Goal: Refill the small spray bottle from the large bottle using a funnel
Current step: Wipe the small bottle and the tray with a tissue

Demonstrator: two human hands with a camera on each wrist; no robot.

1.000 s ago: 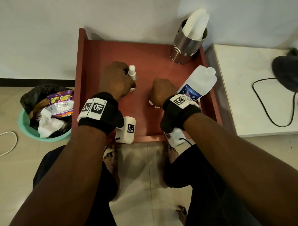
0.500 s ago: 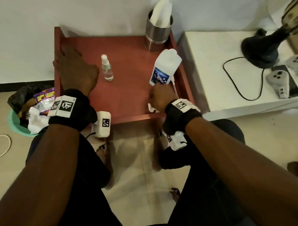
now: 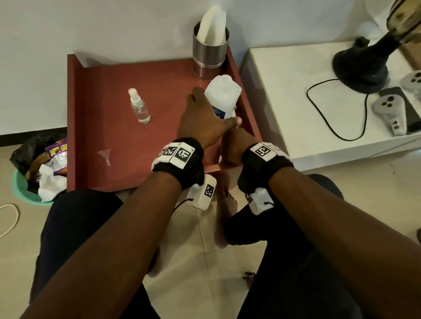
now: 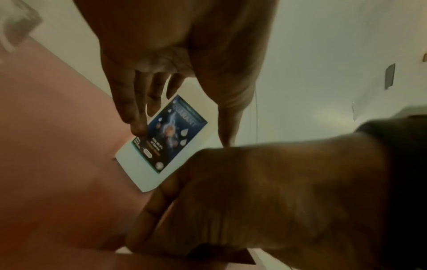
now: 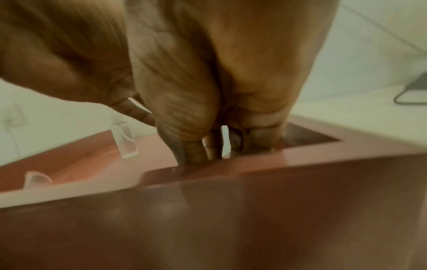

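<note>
The large white bottle (image 3: 225, 94) with a blue label (image 4: 177, 131) stands at the right of the red tray (image 3: 100, 131). My left hand (image 3: 216, 107) reaches across to it, straight fingers (image 4: 136, 117) touching the label and thumb on the other side. The small clear spray bottle (image 3: 139, 106) stands alone, capped, left of centre. A clear funnel (image 3: 105, 155) lies near the front left. My right hand (image 3: 235, 146) rests curled at the tray's front right; a bit of white shows under it, unclear what.
A steel cup with white tissue (image 3: 209, 54) stands at the tray's back right, just behind the large bottle. A white table (image 3: 290, 95) to the right carries a fan base, a cable and controllers. A green bin of rubbish (image 3: 37, 170) sits on the floor at the left.
My left hand let go of the spray bottle, swung to the tray's far left, then crossed right to the large bottle. The funnel has come into view. The right hand shifted slightly right.
</note>
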